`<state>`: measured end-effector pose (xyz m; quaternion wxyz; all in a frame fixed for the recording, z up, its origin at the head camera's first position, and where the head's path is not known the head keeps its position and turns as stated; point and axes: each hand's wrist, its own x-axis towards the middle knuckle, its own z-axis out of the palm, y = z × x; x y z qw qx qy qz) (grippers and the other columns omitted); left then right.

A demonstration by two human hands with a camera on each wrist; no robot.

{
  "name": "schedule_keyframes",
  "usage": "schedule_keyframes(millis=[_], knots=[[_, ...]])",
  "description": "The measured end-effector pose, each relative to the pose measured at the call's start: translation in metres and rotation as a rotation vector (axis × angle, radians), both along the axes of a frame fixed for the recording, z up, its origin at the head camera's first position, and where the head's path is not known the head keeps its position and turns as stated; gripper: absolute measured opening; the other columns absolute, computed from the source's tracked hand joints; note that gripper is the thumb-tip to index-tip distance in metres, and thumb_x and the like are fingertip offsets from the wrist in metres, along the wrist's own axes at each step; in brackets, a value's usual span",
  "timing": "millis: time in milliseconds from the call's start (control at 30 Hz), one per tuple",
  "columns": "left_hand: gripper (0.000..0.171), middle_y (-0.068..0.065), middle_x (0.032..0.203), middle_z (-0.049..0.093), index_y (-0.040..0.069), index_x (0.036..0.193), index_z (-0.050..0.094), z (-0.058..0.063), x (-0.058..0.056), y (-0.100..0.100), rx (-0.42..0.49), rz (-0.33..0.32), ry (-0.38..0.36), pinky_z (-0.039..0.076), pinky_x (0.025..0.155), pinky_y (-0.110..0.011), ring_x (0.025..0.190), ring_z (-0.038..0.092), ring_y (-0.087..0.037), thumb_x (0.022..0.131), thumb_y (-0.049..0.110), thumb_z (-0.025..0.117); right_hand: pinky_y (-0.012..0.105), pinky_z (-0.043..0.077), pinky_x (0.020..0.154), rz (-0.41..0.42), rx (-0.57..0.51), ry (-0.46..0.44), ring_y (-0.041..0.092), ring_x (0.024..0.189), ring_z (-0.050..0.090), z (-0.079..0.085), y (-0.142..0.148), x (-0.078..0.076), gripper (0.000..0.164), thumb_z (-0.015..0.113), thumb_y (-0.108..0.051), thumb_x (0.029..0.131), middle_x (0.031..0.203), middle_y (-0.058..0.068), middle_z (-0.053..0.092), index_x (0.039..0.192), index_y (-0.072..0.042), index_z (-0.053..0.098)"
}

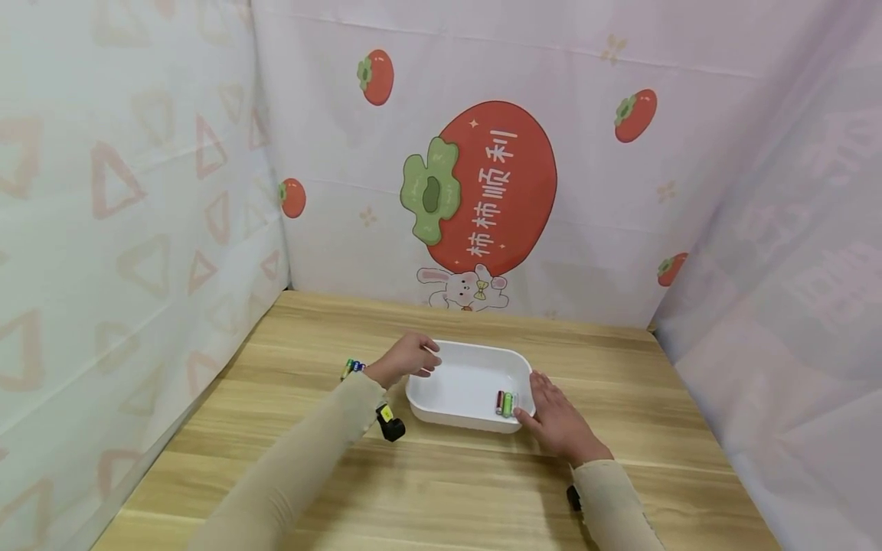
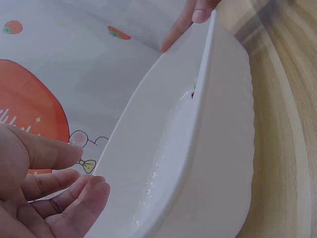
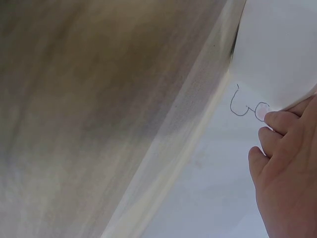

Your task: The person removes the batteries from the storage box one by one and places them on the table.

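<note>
A shallow white tray (image 1: pixel 468 376) with rounded corners sits on the wooden table. In its front right corner, a red battery (image 1: pixel 499 402) and a green battery (image 1: pixel 507 405) lie side by side, with a pale one beside them. My left hand (image 1: pixel 411 357) is over the tray's left end, its fingers loosely bent and nothing between them; the left wrist view shows these fingers (image 2: pixel 81 198) beside the rim. Along the right end lies my right hand (image 1: pixel 560 417), fingers fairly straight against the rim and thumb at the front corner. The right wrist view shows its back.
Several more batteries (image 1: pixel 353 368), green and blue, lie on the table left of the tray, partly behind my left forearm. Printed cloth walls (image 1: pixel 331 245) enclose the table (image 1: pixel 441 482) at the back and both sides. Black wrist cameras (image 1: pixel 391 425) stick out below the sleeves.
</note>
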<state>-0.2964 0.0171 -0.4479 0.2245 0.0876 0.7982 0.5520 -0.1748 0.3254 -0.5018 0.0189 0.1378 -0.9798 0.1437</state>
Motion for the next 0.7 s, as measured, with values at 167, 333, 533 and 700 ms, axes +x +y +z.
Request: schedule_keyframes(millis=[167,333,533,700], knots=[[0.034,-0.014,0.095,0.065,-0.008,0.120,0.059,-0.006,0.002,0.014,-0.002,-0.026,-0.008,0.059,0.074,-0.036,0.093,0.066,-0.035,0.089,0.003,0.069,0.048,0.017,0.117,0.003,0.005,-0.001,0.036,0.144,0.016,-0.001,0.000,-0.001,0.087,0.037,-0.059,0.100,0.157,0.022,0.018,0.150,0.008,0.016],[0.034,-0.013,0.094,0.064,-0.009,0.118,0.059,-0.016,0.001,0.026,0.013,-0.058,-0.013,0.059,0.072,-0.036,0.090,0.066,-0.035,0.088,0.003,0.070,0.048,0.017,0.117,-0.003,0.010,0.008,0.035,0.144,0.016,-0.002,0.000,-0.001,0.086,0.037,-0.058,0.100,0.157,0.021,0.018,0.151,0.008,0.016],[0.027,-0.011,0.090,0.065,-0.006,0.109,0.063,-0.028,0.001,0.040,-0.018,-0.054,-0.003,0.059,0.066,-0.032,0.079,0.066,-0.026,0.085,0.001,0.072,0.046,0.016,0.117,0.006,0.000,0.006,0.034,0.145,0.016,0.000,-0.001,0.000,0.086,0.039,-0.058,0.100,0.157,0.021,0.019,0.151,0.008,0.016],[0.026,-0.011,0.092,0.065,-0.005,0.109,0.064,-0.032,0.004,0.052,-0.022,-0.062,-0.016,0.059,0.066,-0.032,0.077,0.066,-0.023,0.085,0.001,0.072,0.047,0.016,0.117,-0.003,0.004,0.006,0.034,0.145,0.016,0.000,0.000,0.001,0.086,0.038,-0.058,0.100,0.157,0.020,0.019,0.151,0.008,0.016]])
